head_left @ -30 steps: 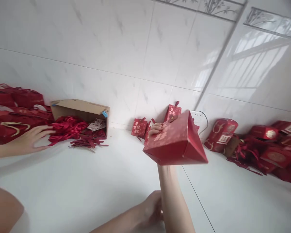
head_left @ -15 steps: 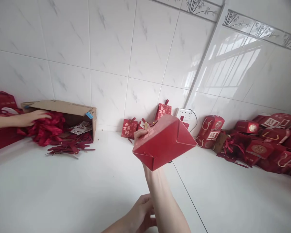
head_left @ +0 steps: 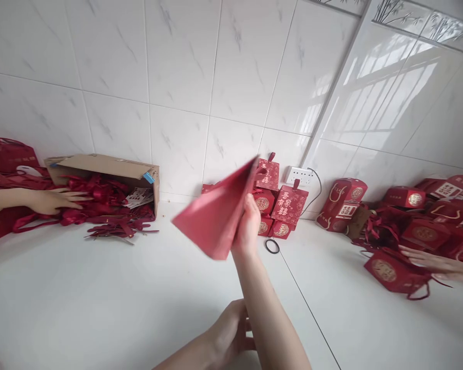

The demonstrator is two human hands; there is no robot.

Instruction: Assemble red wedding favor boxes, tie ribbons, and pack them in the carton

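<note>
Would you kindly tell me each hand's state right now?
Left hand: partly hidden behind the right forearm; open or closed cannot be told.
Right hand: closed on the red carton.

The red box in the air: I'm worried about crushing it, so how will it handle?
The red box seems light: the right hand alone holds it up. Its flat sides and straight edges suggest stiffish card, but thin-looking panels could dent if squeezed.

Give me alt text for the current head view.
The right hand holds a red paper bag above a white table; the right forearm partly hides the left hand. Another person's hand is on shiny red ribbons, left; another hand is at a red cardboard box, right.
</note>
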